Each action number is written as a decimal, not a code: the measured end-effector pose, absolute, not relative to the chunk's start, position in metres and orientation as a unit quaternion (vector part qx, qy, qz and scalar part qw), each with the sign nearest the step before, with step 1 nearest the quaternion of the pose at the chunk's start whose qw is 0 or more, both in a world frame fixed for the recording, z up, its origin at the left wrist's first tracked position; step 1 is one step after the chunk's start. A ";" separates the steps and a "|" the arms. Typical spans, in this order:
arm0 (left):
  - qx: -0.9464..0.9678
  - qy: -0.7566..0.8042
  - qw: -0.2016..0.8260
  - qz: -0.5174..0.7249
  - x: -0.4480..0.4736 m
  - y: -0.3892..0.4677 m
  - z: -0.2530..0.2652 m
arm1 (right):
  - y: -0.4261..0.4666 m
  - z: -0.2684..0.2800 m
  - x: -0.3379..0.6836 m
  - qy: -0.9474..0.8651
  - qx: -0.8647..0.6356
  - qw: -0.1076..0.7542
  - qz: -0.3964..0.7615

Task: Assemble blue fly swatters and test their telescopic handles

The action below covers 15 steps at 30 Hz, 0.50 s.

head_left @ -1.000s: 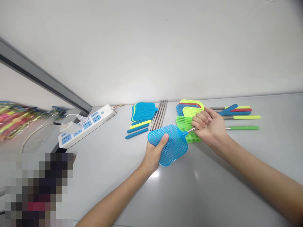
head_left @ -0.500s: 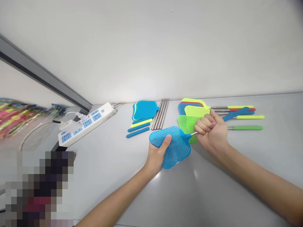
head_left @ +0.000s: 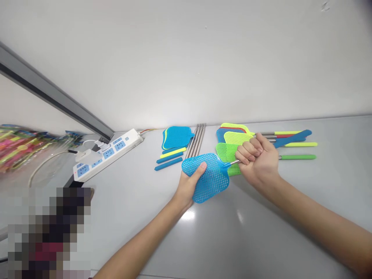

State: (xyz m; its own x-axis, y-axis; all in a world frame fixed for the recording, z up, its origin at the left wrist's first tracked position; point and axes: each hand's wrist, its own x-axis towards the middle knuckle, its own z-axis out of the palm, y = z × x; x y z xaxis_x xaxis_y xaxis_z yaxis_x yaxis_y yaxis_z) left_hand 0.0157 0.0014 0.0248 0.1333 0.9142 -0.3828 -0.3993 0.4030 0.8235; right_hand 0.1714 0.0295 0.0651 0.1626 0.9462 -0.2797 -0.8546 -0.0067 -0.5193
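Note:
A blue fly swatter (head_left: 210, 182) is held above the table between both hands. My left hand (head_left: 187, 188) grips its perforated head, thumb on top and fingers underneath, mostly hidden. Closed in a fist, my right hand (head_left: 257, 157) wraps the metal rod; a blue handle (head_left: 293, 138) sticks out beyond it. Behind that fist lie several assembled swatters, among them a green swatter (head_left: 225, 149) and a yellow swatter (head_left: 236, 137). Loose swatter heads (head_left: 178, 136), metal rods (head_left: 196, 141) and blue and yellow handle sleeves (head_left: 168, 163) rest farther left.
A white power strip (head_left: 109, 155) with plugs and cables lies at the left. Beyond it are colourful plastic-wrapped packages (head_left: 29, 145) and a grey metal bar (head_left: 55, 93). A pale wall (head_left: 174, 69) stands behind the table (head_left: 139, 205). The lower left corner is pixelated.
The gap between the swatter head and my right fist has widened slightly, with more rod showing. The blue handle end sticks out a little farther. The view has shifted slightly.

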 end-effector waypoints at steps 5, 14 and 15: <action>0.415 0.530 0.519 0.527 0.013 0.003 0.026 | 0.031 0.068 0.172 -0.070 -0.288 0.716 0.632; 0.760 0.531 0.069 0.368 0.004 0.001 0.039 | 0.027 0.060 0.164 -0.087 -0.271 0.718 0.635; 0.786 0.519 0.054 0.332 0.005 -0.002 0.041 | 0.025 0.059 0.161 -0.088 -0.271 0.714 0.640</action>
State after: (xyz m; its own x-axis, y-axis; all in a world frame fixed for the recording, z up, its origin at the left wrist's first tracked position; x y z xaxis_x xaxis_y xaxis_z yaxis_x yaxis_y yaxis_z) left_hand 0.0050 -0.0015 0.0412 0.2420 0.8517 0.4648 0.7794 -0.4559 0.4296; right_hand 0.1611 0.0249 0.0587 0.1666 0.9609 -0.2214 -0.8654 0.0348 -0.4999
